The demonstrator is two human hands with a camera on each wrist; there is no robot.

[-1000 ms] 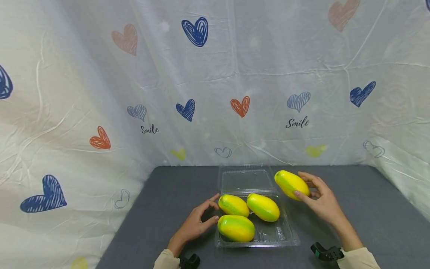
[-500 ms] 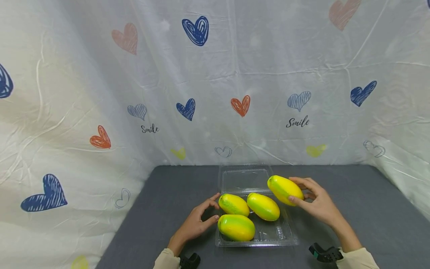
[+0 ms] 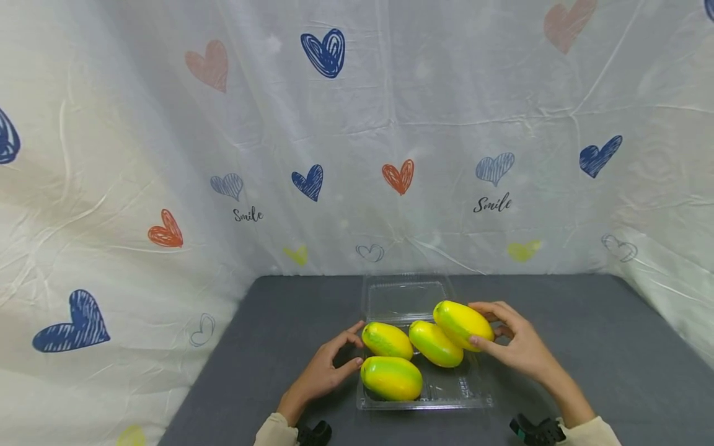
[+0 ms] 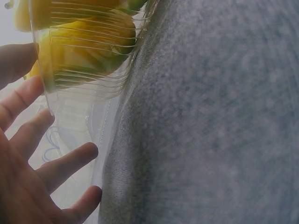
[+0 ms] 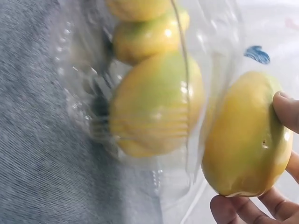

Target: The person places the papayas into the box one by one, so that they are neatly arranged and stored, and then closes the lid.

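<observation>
My right hand grips one end of a glossy, oblong yellow-green fruit, like a papaya or mango. In the right wrist view the held fruit is beside the outer wall of a clear plastic clamshell box. From the head view it overlaps a similar fruit inside. Two more lie at the box's left: one fruit behind, another fruit in front. My left hand has its fingers spread, thumb and fingertips right at the box's left rim.
The box's clear lid is folded back flat behind it. A dark grey cloth covers the table. A white curtain printed with hearts hangs behind the table and along its sides.
My right hand has carried its fruit left and toward me, from beside the lid to over the right fruit in the box. My left hand stays put.
</observation>
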